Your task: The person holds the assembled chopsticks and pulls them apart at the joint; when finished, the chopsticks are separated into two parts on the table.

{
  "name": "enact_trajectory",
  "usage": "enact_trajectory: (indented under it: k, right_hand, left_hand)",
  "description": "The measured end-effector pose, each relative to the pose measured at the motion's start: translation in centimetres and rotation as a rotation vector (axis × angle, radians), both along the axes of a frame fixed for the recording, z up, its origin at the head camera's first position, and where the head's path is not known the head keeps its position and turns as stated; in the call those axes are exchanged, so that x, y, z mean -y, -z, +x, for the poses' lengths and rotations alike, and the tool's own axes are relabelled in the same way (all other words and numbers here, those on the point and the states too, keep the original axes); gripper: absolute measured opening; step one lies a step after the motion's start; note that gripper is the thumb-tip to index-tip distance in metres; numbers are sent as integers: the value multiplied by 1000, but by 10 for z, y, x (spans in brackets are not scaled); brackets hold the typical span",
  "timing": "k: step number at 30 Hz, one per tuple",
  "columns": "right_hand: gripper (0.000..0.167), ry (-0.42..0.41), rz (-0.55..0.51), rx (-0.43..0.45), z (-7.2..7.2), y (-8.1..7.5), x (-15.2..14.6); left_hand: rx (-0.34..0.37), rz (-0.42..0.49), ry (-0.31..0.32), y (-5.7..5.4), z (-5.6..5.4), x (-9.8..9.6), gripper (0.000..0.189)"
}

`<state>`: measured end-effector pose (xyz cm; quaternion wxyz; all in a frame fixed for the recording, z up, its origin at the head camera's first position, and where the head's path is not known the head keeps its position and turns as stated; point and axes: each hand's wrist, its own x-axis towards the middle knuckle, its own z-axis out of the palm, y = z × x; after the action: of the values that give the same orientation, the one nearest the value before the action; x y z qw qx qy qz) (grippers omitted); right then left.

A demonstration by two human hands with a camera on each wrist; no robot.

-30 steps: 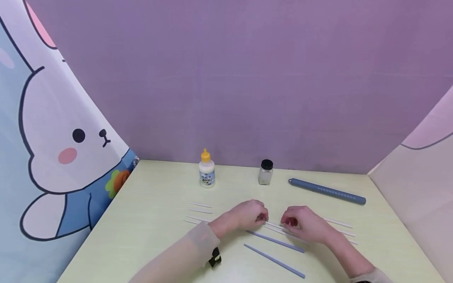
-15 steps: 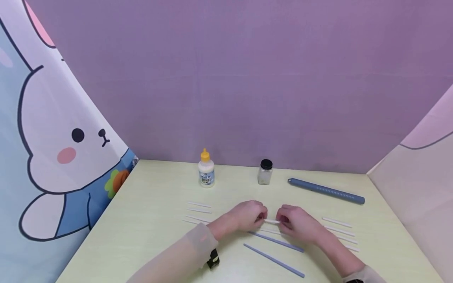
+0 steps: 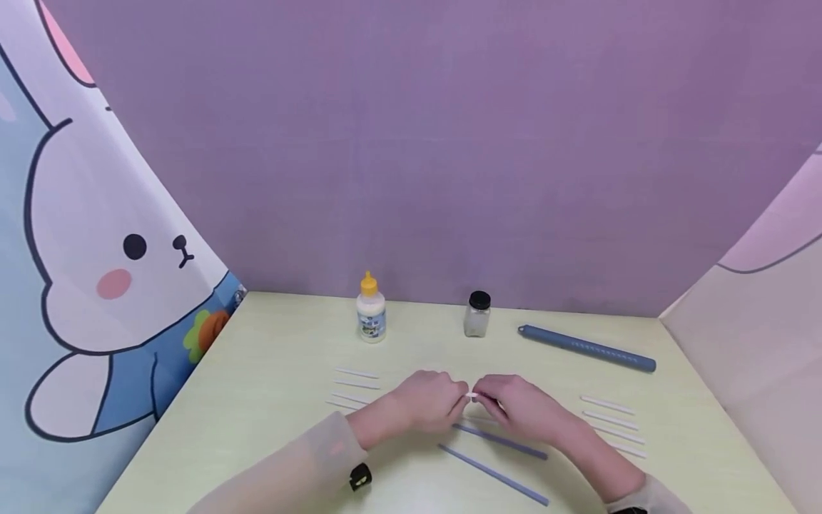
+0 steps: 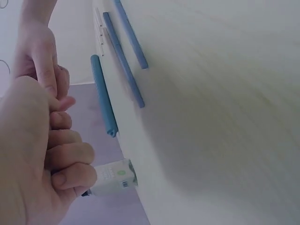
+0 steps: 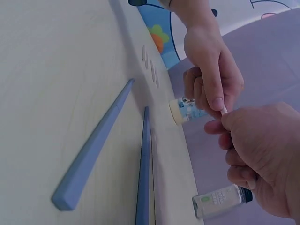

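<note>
Left hand (image 3: pixel 432 401) and right hand (image 3: pixel 523 407) are pinching a thin white stick (image 3: pixel 472 395), flanking short white sticks (image 3: pixel 611 420) seemingly lying finished, slim pale strip (image 3: pixel 481 420) and tapered blue rods (image 3: pixel 494 476) apparently remaining.

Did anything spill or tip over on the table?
Nothing looks odd. The bottle and jar stand upright with their tops on, and no spill shows. The blue sticks lie flat. The left hand and right hand pinch a white piece between them.

Soft shadows — wrist views dimmer, hazier.
</note>
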<state>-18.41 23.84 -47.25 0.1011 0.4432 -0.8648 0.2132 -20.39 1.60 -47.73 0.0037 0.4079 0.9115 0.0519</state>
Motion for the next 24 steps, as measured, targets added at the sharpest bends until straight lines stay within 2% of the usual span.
enact_trajectory:
  k: [4, 12, 22, 24]
  right_hand:
    - [15, -14, 35, 11, 0, -1, 7]
    - [18, -67, 50, 56, -1, -5, 14]
    - [17, -95, 8, 49, 0, -10, 10]
    - [16, -104, 15, 35, -3, -13, 11]
  left_hand:
    - [45, -13, 0, -2, 1, 9, 35]
    - [66, 6, -4, -2, 7, 20, 38]
    - [43, 44, 37, -6, 3, 21, 41]
    - [42, 50, 28, -8, 3, 23, 42]
